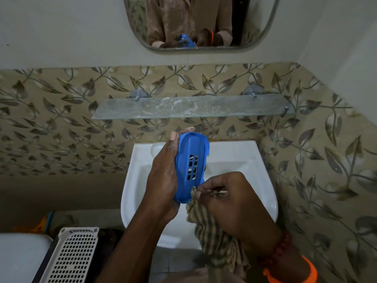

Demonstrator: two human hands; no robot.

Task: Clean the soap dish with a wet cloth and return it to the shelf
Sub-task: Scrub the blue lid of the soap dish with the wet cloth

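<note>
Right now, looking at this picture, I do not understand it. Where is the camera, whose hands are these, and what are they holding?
There is one picture only, from a camera worn on a person's head, looking down over a white ceramic basin. No machine is here: the two bare hands belong to that person. The left hand holds a blue plastic soap dish with drain slots above the basin, its underside turned toward the camera. The right hand grips a striped brown cloth, whose tip touches the dish's near end. Above, a frosted glass shelf is fixed on the leaf-patterned wall, and the mirror reflects the hands. A white perforated plastic basket stands at the lower left.
</note>
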